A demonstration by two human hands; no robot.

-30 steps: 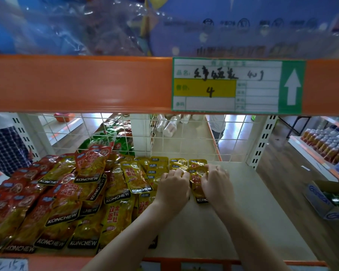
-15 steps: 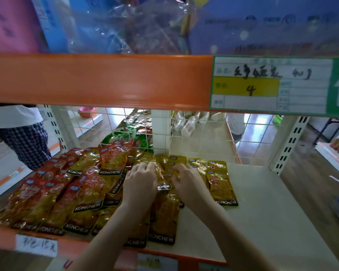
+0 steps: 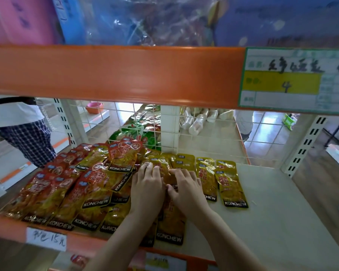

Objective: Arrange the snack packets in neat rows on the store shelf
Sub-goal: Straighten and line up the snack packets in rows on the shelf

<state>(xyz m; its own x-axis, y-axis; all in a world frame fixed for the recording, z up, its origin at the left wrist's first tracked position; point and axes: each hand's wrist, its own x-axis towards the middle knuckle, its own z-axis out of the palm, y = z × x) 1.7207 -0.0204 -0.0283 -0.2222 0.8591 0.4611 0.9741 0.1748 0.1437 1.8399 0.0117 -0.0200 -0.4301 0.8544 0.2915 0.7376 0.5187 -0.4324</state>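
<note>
We judge the job about half done. The yellow packets [image 3: 230, 184] at the right of the shelf [image 3: 272, 212] already lie in straight columns, flat and side by side, labels toward us, and a front packet [image 3: 170, 229] sits squarely at the shelf edge. The red packets [image 3: 63, 184] on the left are another matter: they overlap at odd angles, some tilted, one propped up [image 3: 123, 157] at the back. Those are left to sort, and the right part of the shelf is bare board, so there is room for more rows.

The packet under work [image 3: 162, 169] lies in the middle, at the seam between the tidy yellow columns and the red heap. Our left hand [image 3: 147, 192] rests on it with fingers [image 3: 149, 169] stretched forward and close together, the tips reaching its upper half. Our right hand [image 3: 186, 190] lies just beside, fingers [image 3: 181, 174] slightly spread and bent over the packet's right edge, the thumb tucked toward the left hand. We cannot tell whether either hand pinches the foil or only presses it flat; most of the packet is hidden under the palms.

Behind the shelf a wire grid [image 3: 125, 122] shows green packets [image 3: 141, 132] on the far side. An orange beam [image 3: 115, 73] above carries a price label [image 3: 294, 79], and a person in checked cloth [image 3: 27, 137] stands at the left.
</note>
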